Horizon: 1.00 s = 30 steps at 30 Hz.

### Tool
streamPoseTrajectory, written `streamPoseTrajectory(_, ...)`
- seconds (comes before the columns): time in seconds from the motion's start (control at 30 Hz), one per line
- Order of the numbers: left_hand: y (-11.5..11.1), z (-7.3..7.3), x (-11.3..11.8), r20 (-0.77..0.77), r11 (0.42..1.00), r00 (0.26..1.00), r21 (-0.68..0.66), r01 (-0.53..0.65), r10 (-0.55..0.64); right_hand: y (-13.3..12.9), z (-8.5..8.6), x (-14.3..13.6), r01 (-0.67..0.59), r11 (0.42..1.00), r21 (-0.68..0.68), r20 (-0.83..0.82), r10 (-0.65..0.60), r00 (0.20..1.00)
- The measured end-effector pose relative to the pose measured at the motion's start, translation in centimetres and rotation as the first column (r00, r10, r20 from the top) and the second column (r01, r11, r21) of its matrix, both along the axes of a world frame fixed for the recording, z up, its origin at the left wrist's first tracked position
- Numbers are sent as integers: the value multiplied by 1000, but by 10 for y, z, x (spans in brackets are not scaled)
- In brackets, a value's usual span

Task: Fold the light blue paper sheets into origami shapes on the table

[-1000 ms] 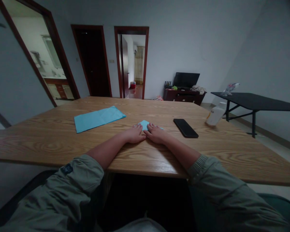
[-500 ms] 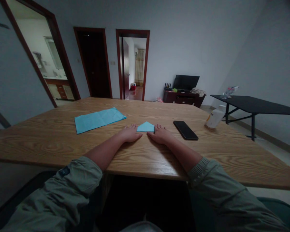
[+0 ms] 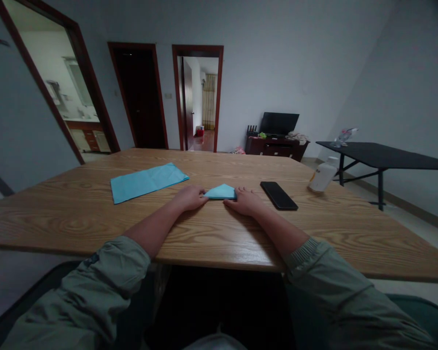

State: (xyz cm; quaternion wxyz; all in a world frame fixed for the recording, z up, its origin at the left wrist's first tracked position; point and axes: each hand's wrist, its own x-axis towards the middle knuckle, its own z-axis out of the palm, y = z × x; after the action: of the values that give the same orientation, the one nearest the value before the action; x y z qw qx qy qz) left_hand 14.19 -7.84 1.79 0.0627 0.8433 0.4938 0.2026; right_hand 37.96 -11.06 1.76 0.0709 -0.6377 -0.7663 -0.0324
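Observation:
A small piece of folded light-blue paper [image 3: 221,191] lies on the wooden table in front of me, its top edge coming to a low point. My left hand [image 3: 190,198] is closed on its left corner, thumb and fingers pinching it. At the right end, my right hand [image 3: 246,200] holds the paper down, its thumb along the near edge and its fingers around the right corner. The fingertips are partly hidden. A larger folded light-blue sheet [image 3: 148,182] lies flat to the left, apart from both hands.
Right of my right hand lies a black phone [image 3: 278,195]. Farther right stands a white bottle [image 3: 323,175] on the wooden table [image 3: 211,243]. Beyond the table are a black side table [image 3: 383,154], a cabinet with a screen [image 3: 279,124] and doorways.
My left hand has shifted slightly left and its fingers have closed on the paper's left corner. The paper's left end looks drawn out or slightly lifted. My right hand stays nearly in place.

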Motion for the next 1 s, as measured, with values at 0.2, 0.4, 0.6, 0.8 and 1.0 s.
streamPoseTrajectory(0.2,5,3,7,441,993,897,-103,51,0,-7,8,-1,-120,990,72,-31,122,992)
streamPoseTrajectory(0.4,-3,11,19,808,889,568,-365,275,156,-5,12,-12,-75,977,199,-172,110,979)
streamPoseTrajectory(0.6,-18,17,31,872,916,483,-259,306,85,-3,25,-33,28,953,301,-428,109,897)
streamPoseTrajectory(0.8,-17,12,32,849,933,529,-190,304,0,-10,20,-61,-166,936,311,-488,308,817)
streamPoseTrajectory(1.0,-16,15,28,844,964,532,-88,252,-62,-14,17,-65,-213,921,327,-476,355,804)
